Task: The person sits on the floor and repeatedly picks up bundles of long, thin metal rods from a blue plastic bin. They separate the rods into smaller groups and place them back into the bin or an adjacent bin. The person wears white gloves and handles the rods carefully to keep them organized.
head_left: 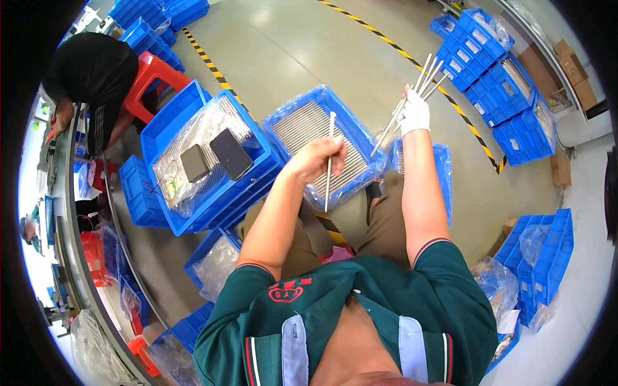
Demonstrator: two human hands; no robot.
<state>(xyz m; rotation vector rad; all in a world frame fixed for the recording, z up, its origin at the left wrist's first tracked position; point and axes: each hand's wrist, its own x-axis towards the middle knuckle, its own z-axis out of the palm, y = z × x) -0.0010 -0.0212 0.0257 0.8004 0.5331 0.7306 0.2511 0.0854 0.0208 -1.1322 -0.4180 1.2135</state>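
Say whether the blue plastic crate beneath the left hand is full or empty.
Not empty: rows of slim silvery rods span the crate; their depth is hidden.

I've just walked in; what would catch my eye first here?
First, probably the fan of slim metal rods in the white-gloved right hand, right of centre. Then the bare left hand, near the middle, holding a single rod over a blue tray filled with rows of similar rods. The bright red stool at upper left also stands out.
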